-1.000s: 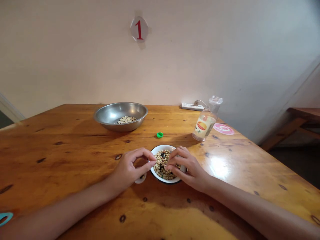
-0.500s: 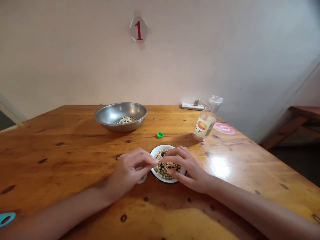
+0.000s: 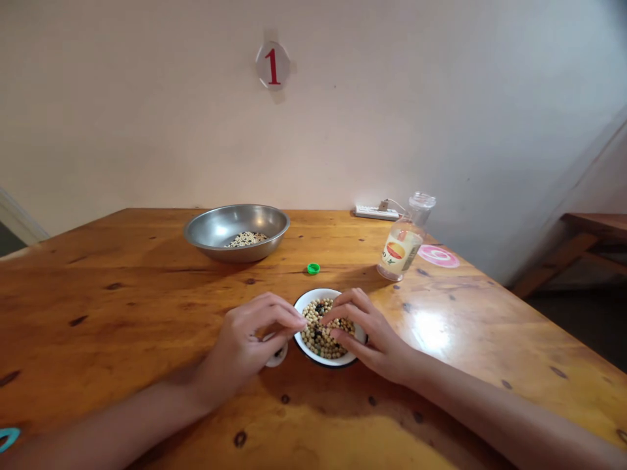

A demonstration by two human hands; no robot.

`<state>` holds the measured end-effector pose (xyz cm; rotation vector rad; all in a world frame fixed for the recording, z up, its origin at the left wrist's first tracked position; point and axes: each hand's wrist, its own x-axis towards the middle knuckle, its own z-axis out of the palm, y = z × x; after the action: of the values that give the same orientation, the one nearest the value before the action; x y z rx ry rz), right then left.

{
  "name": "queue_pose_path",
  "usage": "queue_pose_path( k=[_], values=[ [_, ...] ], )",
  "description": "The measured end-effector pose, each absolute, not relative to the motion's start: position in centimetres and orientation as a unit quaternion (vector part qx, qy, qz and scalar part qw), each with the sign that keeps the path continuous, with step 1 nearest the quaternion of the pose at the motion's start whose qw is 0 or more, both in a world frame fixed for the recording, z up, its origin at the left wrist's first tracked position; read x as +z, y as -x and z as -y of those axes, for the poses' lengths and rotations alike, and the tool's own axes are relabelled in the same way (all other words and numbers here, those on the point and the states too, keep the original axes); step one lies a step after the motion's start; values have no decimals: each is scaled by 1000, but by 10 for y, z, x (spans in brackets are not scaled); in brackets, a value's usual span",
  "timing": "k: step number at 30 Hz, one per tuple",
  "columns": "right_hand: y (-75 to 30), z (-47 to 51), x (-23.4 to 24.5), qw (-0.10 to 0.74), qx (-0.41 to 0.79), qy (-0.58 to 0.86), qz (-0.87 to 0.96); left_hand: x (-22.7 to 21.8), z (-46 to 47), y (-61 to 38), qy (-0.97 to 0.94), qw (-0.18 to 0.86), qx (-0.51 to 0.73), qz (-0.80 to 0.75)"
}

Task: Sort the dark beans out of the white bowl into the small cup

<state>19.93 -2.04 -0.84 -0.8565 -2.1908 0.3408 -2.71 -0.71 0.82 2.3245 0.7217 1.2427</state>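
Note:
A white bowl [image 3: 304,298] with a dark rim stands before me, holding pale round beans [image 3: 337,349] mixed with dark ones. At its left edge, my left hand [image 3: 257,333] pinches thumb and fingertips together; whatever may be between them is too small to make out. Beneath that hand is a small whitish dish [image 3: 279,358], mostly hidden, with something dark inside. My right hand [image 3: 369,333] reaches over the bowl's right side, its thumb and fingers apart at the beans. I cannot see anything held in it.
Farther back on the wooden table [image 3: 161,313] sits a steel basin [image 3: 235,251] with pale and dark beans. A green cap [image 3: 313,268], an uncapped clear bottle [image 3: 404,241], a pink sticker [image 3: 439,256] and a power strip [image 3: 376,213] lie beyond the bowl. A turquoise handle [image 3: 8,438] shows lower left.
My right fingertips have drawn back to the right, away from my left fingertips. My left hand has shifted slightly left, still pinched. The whole view has tilted up a little.

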Motion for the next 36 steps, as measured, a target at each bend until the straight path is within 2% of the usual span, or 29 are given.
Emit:
queue_pose_path(
  k=[7,13,20,24,32,36],
  values=[
    [-199,20,-11,393,141,343,842,11,6,28,-837,166,459,-247],
    [-201,18,-14,409,160,365,821,13,2,32,-812,174,482,-279],
    [-200,22,-7,344,139,335,866,10,6,29,-829,193,457,-258],
    [-198,21,-7,338,111,335,873,8,7,27,-835,200,440,-263],
    [-199,18,-10,375,120,337,855,26,-20,44,-854,290,304,-308],
    [-199,18,-10,379,118,338,853,33,-30,54,-909,262,178,-271]
  ],
)
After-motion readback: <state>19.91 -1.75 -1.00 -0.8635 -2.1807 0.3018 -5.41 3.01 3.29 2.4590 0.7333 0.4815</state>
